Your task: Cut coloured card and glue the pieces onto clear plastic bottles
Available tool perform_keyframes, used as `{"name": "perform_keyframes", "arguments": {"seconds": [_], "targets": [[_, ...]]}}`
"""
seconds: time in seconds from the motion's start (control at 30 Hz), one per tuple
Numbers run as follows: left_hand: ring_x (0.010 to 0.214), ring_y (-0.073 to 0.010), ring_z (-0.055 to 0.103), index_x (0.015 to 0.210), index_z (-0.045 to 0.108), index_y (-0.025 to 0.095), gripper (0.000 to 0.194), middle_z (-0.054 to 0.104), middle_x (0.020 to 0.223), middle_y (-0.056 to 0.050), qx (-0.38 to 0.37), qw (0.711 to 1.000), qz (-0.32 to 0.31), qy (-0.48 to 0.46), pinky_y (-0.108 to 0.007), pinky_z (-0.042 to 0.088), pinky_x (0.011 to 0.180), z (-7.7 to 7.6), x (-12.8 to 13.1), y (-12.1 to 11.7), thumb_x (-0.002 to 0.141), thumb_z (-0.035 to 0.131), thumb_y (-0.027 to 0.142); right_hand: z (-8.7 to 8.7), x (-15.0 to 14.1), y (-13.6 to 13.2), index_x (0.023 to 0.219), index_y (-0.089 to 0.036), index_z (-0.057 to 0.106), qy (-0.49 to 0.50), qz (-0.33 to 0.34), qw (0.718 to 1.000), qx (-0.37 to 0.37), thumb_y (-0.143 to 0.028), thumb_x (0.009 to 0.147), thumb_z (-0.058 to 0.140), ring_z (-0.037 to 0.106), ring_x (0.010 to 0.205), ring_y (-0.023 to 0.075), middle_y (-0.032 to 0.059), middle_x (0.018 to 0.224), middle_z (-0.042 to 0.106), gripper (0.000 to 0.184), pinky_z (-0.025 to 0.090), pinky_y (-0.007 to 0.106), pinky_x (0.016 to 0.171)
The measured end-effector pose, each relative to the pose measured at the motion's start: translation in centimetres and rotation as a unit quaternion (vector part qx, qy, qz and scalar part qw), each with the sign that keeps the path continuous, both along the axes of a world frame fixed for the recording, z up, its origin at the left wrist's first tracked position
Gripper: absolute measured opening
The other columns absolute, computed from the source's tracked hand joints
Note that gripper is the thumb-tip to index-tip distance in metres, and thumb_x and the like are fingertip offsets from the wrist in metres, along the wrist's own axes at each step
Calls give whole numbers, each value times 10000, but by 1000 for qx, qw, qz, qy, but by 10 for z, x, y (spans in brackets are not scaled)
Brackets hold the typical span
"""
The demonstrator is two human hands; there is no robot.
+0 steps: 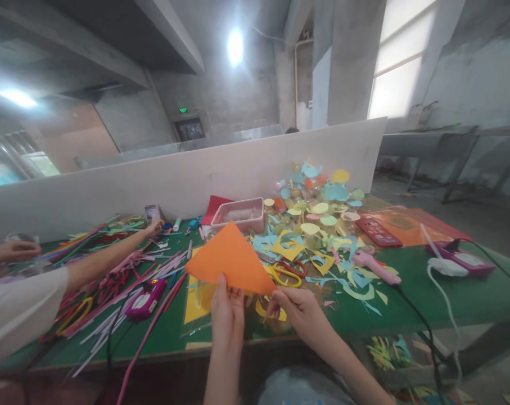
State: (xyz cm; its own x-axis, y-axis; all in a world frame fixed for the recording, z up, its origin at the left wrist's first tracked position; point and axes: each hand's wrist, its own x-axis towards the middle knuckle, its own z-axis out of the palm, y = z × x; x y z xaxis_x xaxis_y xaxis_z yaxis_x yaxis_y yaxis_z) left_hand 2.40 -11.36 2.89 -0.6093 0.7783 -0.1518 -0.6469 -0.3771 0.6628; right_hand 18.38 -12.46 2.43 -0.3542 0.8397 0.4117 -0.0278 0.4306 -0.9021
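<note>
I hold an orange folded paper triangle (231, 259) up above the green table (461, 295). My left hand (227, 315) pinches its lower edge near the middle. My right hand (301, 309) pinches the lower right corner. Under the paper lie yellow sheets (198, 301) and a pair of scissors with yellow and red handles (286, 273). Both hands are closed on the paper.
Another person's arm (103, 259) reaches over a pile of coloured pipe cleaners (111, 281) at left. A pink tray (240, 214), paper scraps and circles (322, 216), a pink glue gun (375, 265), a red calculator (377, 232) and cables lie on the table. A white partition (195, 177) stands behind.
</note>
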Motion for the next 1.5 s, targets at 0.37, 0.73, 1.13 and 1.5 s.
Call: {"name": "perform_keyframes", "arguments": {"seconds": [0.37,0.73,1.13,1.5], "targets": [[791,-87,686,923,683,176,212,739,871,-38,-12,995,102,-4,-250,532,871,7,-47,-5,971,477,159,0,6,0,649,-171,666,-27,9,999,20,-437,1005,396,627,596,121,21,624,683,519,448,193,596],[761,-62,671,909,695,163,213,737,843,-18,-3,992,129,-6,-166,534,745,12,-54,-12,962,492,125,-3,4,-3,568,-171,622,9,-75,996,39,-456,1000,383,573,529,127,33,554,637,570,398,220,531],[841,-77,662,977,692,209,222,730,886,-14,4,989,149,19,-215,532,862,6,-83,-18,983,471,234,-7,3,1,520,-190,575,62,-108,992,-37,-563,955,435,541,489,145,37,493,613,591,407,253,530],[731,-87,646,978,688,205,242,712,802,-7,-1,991,133,16,-216,537,806,1,-86,-15,989,455,269,-9,3,2,527,-185,579,77,-106,990,-57,-596,938,453,547,483,141,36,497,625,595,414,251,518]]}}
